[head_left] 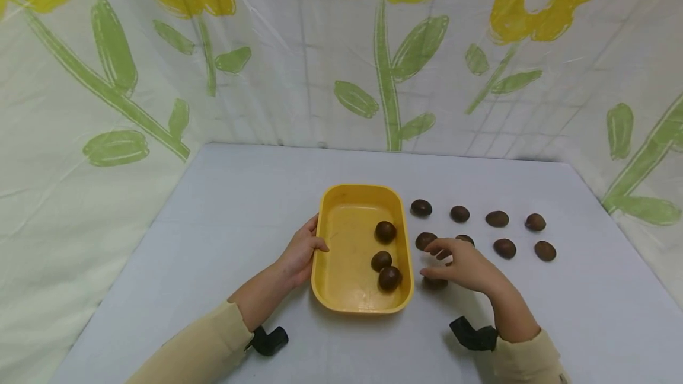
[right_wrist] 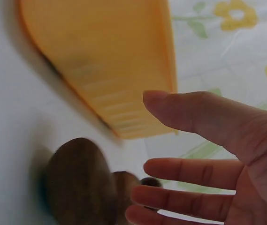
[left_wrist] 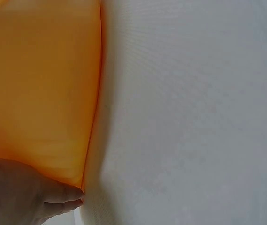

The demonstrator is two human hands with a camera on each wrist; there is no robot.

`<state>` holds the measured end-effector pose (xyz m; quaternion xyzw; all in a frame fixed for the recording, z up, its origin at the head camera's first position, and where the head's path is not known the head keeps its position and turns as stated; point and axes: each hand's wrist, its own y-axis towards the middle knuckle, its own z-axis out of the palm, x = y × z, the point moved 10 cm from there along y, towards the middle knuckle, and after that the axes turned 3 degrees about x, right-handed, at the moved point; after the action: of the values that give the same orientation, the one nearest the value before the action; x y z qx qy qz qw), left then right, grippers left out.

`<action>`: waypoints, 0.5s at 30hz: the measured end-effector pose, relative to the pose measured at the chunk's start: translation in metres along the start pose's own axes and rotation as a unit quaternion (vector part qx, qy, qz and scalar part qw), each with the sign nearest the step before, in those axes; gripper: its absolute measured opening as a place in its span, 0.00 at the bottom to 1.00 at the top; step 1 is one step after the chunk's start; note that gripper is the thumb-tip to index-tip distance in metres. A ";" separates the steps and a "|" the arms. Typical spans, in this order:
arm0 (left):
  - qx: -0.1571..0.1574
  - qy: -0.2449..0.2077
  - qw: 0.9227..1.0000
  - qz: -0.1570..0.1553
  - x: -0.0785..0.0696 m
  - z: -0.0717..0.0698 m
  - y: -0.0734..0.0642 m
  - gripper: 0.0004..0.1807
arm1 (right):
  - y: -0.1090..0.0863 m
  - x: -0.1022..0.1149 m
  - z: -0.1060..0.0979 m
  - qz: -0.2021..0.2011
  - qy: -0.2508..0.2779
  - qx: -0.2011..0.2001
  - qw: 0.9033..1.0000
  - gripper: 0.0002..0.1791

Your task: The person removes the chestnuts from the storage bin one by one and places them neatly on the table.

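Observation:
A yellow rectangular tray (head_left: 341,253) stands on the table, with three dark brown egg-shaped things along its right side, one of them (head_left: 385,232) apart from the other two. My left hand (head_left: 296,261) grips the tray's left wall, thumb over the rim and fingers outside. To the right of the tray, my right hand (head_left: 469,264) hovers with fingers spread and nothing between them. Just under its fingertips lies a brown egg-shaped thing (head_left: 434,284), partly hidden; in the right wrist view a large brown one (right_wrist: 81,183) appears below the thumb, apart from it.
More brown egg-shaped things lie in two rows right of the tray, such as one at the far right (head_left: 545,250). The right hand partly covers another (head_left: 465,240). A white cloth with yellow flowers (head_left: 389,76) hangs behind the white table (head_left: 240,206).

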<state>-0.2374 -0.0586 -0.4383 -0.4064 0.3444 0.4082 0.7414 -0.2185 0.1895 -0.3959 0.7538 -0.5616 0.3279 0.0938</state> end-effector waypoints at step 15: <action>-0.016 0.007 1.000 -0.004 0.000 -0.002 -0.001 0.47 | 0.024 0.036 -0.024 -0.051 0.010 0.014 0.999 0.29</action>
<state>-0.2370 -0.0602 -0.4386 -0.4222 0.3411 0.4078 0.7342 -0.2440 0.1656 -0.3613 0.7792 -0.5171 0.3383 0.1052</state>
